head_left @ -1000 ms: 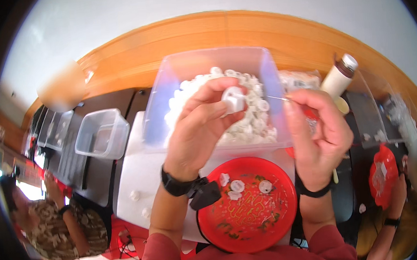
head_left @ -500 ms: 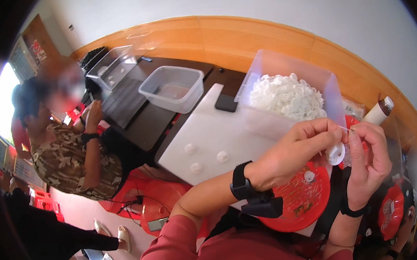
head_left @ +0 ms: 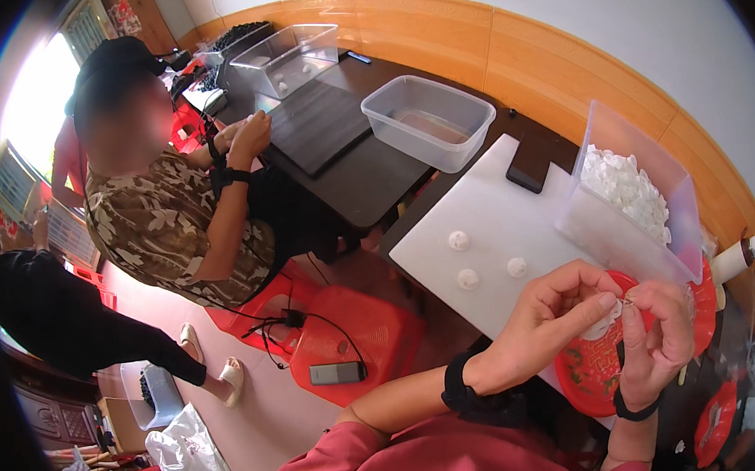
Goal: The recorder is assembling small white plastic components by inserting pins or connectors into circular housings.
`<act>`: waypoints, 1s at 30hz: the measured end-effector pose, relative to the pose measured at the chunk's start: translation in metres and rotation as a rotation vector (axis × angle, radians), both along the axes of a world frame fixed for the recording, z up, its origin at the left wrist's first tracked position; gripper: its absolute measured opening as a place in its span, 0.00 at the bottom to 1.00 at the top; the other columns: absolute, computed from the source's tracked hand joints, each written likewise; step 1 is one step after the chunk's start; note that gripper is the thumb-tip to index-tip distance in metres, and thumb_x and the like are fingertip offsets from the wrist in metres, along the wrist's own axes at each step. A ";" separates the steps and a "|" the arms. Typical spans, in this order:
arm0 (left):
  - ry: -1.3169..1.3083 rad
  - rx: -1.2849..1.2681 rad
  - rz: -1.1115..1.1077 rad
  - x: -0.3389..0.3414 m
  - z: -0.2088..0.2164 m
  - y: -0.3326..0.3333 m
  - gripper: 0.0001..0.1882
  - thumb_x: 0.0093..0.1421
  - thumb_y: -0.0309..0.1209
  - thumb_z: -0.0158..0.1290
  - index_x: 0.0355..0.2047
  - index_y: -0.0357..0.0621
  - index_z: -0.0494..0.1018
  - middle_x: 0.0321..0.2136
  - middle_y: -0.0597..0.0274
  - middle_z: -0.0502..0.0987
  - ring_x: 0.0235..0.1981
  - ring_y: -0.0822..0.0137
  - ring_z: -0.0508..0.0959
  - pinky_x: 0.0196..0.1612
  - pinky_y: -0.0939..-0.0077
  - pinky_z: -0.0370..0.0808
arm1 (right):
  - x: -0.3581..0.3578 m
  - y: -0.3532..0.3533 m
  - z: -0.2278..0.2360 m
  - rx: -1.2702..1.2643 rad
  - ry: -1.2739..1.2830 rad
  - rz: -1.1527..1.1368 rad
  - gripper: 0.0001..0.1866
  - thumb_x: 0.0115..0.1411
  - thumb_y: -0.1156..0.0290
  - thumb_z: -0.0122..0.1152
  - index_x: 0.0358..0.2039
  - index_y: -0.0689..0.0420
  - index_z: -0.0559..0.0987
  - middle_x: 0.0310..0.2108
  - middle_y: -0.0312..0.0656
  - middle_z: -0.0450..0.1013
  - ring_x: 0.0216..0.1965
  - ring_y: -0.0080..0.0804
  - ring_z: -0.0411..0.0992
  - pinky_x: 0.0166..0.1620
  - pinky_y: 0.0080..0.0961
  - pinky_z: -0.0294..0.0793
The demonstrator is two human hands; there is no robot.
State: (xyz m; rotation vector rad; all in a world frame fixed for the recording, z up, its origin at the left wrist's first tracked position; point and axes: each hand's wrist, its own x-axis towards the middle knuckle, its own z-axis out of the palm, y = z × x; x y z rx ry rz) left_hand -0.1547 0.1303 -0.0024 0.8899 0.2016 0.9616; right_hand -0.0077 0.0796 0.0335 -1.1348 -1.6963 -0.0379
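- My left hand (head_left: 545,316) pinches a white piece (head_left: 601,325) between thumb and bent fingers, low on the right of my view.
- My right hand (head_left: 651,330) has its thumb and forefinger pressed together on a small thin item (head_left: 625,300), too tiny to make out well. Its fingertips are just beside those of my left hand.
- The white piece is up in the air over a round red tray (head_left: 569,371), partly hidden by my fingers.
- Left of my hands, a white board (head_left: 426,245) lies on the tabletop. On it three white knobs (head_left: 458,240) sit near one another, well apart from my fingers.
- A black phone (head_left: 529,168) lies flat by the far edge of the board.
- Beyond my hands is a clear tub (head_left: 610,237) heaped with white parts (head_left: 628,187), and past that a cream bottle (head_left: 731,261) with a dark cap.
- A second clear box (head_left: 442,154) is on the dark surface to the left of the phone.
- Further left, a co-worker (head_left: 179,214) in a camouflage shirt sits with both hands raised together.
- Between us, a grey device (head_left: 337,374) rests on a red stool (head_left: 383,318), with black cables beside it.
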 end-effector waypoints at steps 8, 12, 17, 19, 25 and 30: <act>0.342 0.539 0.487 0.001 -0.012 0.005 0.03 0.55 0.21 0.57 0.31 0.38 0.76 0.26 0.66 0.74 0.23 0.79 0.67 0.26 0.84 0.63 | 0.001 -0.001 -0.004 -0.244 0.198 0.076 0.06 0.52 0.83 0.60 0.31 0.64 0.76 0.31 0.42 0.73 0.32 0.31 0.71 0.51 0.32 0.70; 0.427 0.636 0.510 0.015 -0.014 0.003 0.03 0.54 0.20 0.59 0.30 0.38 0.76 0.24 0.66 0.74 0.22 0.78 0.67 0.25 0.84 0.63 | 0.018 -0.007 0.001 -0.267 0.078 0.024 0.07 0.50 0.82 0.64 0.31 0.62 0.78 0.29 0.41 0.75 0.29 0.31 0.72 0.47 0.29 0.71; 0.447 0.644 0.443 0.037 -0.023 -0.007 0.03 0.54 0.21 0.58 0.29 0.38 0.74 0.24 0.67 0.73 0.22 0.78 0.66 0.26 0.84 0.63 | 0.044 -0.021 0.000 -0.293 -0.016 -0.017 0.07 0.49 0.79 0.67 0.31 0.59 0.79 0.25 0.38 0.76 0.24 0.31 0.72 0.37 0.25 0.67; 0.430 0.530 0.378 0.047 -0.025 -0.014 0.03 0.56 0.21 0.58 0.30 0.37 0.74 0.24 0.67 0.72 0.24 0.79 0.67 0.28 0.85 0.64 | 0.053 -0.029 -0.004 -0.311 -0.014 -0.020 0.07 0.50 0.80 0.66 0.31 0.58 0.80 0.26 0.38 0.76 0.26 0.30 0.73 0.37 0.25 0.67; 0.292 0.223 0.151 0.077 -0.037 -0.037 0.06 0.58 0.23 0.57 0.35 0.38 0.74 0.26 0.67 0.75 0.22 0.80 0.70 0.24 0.88 0.65 | 0.077 -0.059 -0.015 -0.343 0.022 -0.139 0.06 0.52 0.80 0.64 0.32 0.59 0.79 0.26 0.39 0.76 0.28 0.31 0.75 0.36 0.23 0.70; 0.204 -0.080 -0.063 0.087 -0.046 -0.043 0.15 0.60 0.23 0.54 0.47 0.37 0.70 0.35 0.62 0.77 0.26 0.76 0.76 0.28 0.86 0.72 | 0.096 -0.082 -0.027 -0.381 0.340 -0.169 0.06 0.54 0.81 0.62 0.34 0.64 0.78 0.28 0.42 0.76 0.30 0.27 0.75 0.35 0.20 0.73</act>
